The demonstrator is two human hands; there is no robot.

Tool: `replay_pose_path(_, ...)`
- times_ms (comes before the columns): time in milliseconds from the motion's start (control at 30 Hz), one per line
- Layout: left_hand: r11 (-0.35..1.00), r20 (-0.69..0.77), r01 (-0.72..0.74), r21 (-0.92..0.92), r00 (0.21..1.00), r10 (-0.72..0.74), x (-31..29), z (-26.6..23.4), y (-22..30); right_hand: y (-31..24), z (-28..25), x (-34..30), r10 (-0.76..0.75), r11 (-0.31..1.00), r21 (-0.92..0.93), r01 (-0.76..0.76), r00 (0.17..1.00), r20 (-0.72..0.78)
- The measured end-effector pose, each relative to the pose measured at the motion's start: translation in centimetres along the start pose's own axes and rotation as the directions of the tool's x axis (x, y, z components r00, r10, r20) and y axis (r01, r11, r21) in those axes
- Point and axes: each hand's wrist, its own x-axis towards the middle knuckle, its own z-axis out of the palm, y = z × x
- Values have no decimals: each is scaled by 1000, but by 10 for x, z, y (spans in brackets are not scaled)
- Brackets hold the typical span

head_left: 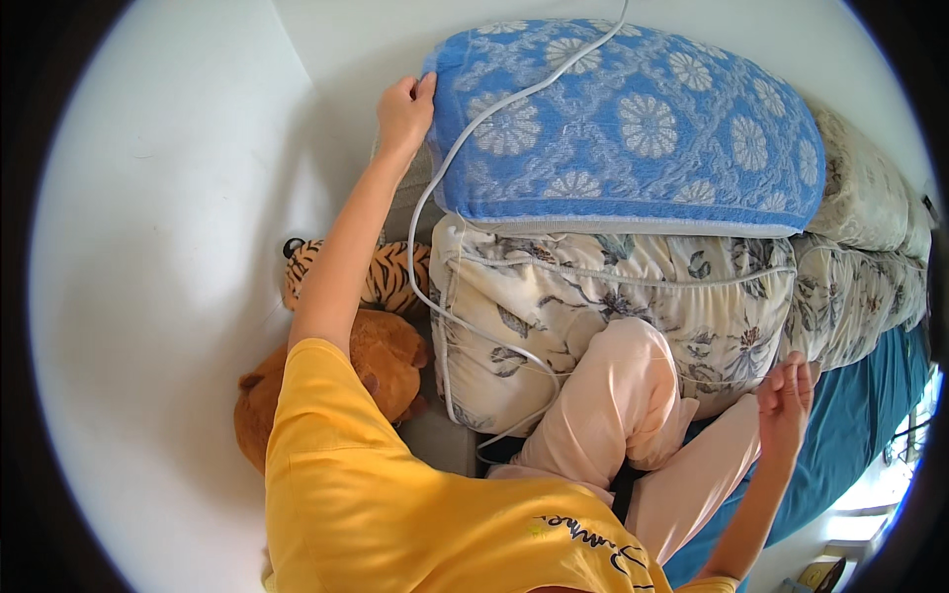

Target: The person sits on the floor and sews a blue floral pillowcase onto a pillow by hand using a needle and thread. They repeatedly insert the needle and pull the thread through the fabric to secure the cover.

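A pillow wrapped in a blue towel cloth (649, 126) with white flower patterns lies in front of me, against the wall. At its far left corner, my left hand (405, 117) is closed on the cloth's edge, arm stretched out. My right hand (786, 397) is raised over my right leg, with fingertips pinched together. A thin pale thread (707, 381) runs from those fingertips leftward across my knee; its other end is hard to make out. Below the pillow is a folded cream quilt (524, 296) with grey flowers and piped edges.
A white cable (419, 259) hangs from above across the pillow and quilt. Left are a tiger-striped plush (395, 277) and a brown plush toy (388, 358), beside a white wall (168, 247). More floral bedding (860, 287) and a teal sheet (840, 425) lie at right.
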Motion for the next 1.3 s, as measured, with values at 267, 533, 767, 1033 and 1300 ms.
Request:
replay_pose_path(267, 860, 410, 306, -407, 903, -127, -31, -17, -17, -11, 94, 40, -40, 931, -360, 53, 998, 42)
replay_pose_path(533, 883, 514, 193, -428, 856, 62, -33, -27, -20, 33, 314, 114, -246, 307, -631, 713, 699, 671)
replay_pose_path(767, 734, 517, 280, -619, 848, 113, -54, -23, -41, 71, 382, 125, -195, -57, -533, 844, 514, 835)
replay_pose_path(1033, 600, 549, 371, -709, 824, 139, -57, -8, -58, 70, 343, 118, 20, -364, -567, 739, 614, 789)
replay_pose_path(1300, 866, 413, 119, -486, 904, 107, -66, -10, -56, 61, 259, 85, 34, -175, -903, 393, 919, 393)
